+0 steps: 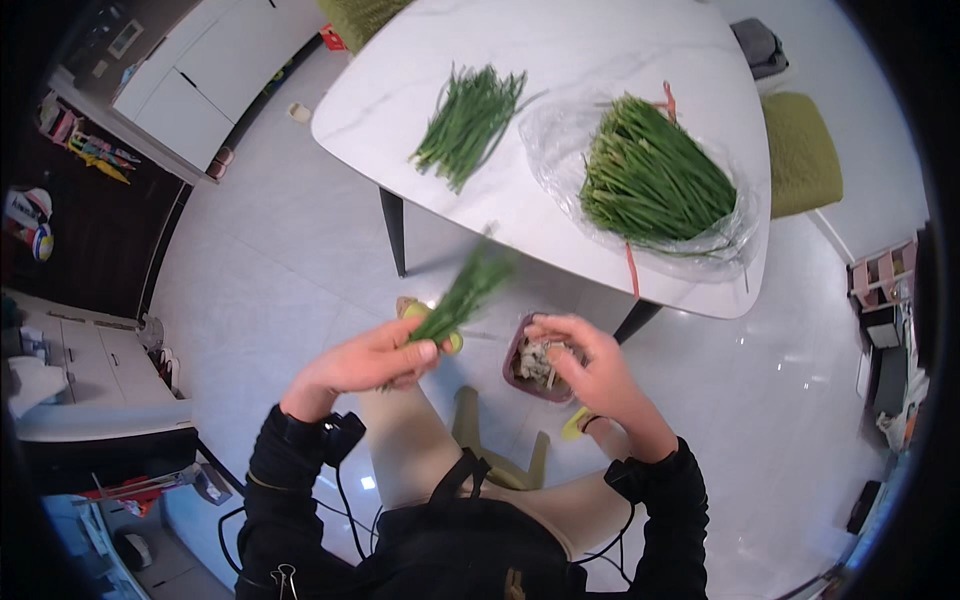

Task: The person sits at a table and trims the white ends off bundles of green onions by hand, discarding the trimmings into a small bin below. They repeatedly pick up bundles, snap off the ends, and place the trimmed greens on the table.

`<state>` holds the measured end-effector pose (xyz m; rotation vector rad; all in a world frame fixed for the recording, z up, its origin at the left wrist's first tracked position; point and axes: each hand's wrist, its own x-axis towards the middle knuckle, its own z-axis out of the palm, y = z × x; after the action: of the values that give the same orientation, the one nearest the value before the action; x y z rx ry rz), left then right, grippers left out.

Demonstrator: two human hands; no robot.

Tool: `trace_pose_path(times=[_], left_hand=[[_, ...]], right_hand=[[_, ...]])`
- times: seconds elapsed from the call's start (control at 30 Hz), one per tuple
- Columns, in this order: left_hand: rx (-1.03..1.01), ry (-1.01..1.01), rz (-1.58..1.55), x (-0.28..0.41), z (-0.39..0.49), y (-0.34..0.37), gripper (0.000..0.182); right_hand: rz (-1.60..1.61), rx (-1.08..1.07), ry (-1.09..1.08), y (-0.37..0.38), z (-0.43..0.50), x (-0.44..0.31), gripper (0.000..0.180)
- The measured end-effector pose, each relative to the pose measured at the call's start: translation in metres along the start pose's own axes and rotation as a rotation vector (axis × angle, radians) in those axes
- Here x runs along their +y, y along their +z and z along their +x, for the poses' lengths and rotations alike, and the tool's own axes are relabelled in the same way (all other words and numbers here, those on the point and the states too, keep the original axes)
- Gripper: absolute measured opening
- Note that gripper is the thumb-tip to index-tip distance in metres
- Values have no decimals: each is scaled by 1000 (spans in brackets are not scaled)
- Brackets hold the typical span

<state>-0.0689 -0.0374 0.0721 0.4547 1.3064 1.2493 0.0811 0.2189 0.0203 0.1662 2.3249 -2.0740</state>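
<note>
A small bundle of green stalks, likely garlic chives [466,294], is gripped in my left hand [373,358]; its upper end is blurred. My right hand [589,361] hovers above a purple bin [515,382] on the floor, fingers apart and slightly curled. Pale scraps [534,363] lie inside that bin, partly hidden by the hand. On the white table [480,217], a loose pile of the same stalks [472,124] rests at the left. To its right, a large bunch of stalks [652,176] lies on a clear plastic bag [551,142].
Red ties [631,270] stick out near the large bunch. A dark table leg [392,232] stands ahead on the left, another [636,321] beside the bin. A green chair seat [802,154] is at the table's right. Black cables [346,495] run from my wrists.
</note>
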Motion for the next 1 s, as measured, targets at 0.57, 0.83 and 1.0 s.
trace_pose_path(times=[0.57,0.83,1.0], left_hand=[[628,-100,759,156,146,-153,37],[461,49,515,142,121,-147,40],[456,130,532,128,118,-151,36]], right_hand=[[435,300,-51,18,170,-34,53],[599,262,-37,32,191,-51,55],[475,260,-53,34,198,-38,53]])
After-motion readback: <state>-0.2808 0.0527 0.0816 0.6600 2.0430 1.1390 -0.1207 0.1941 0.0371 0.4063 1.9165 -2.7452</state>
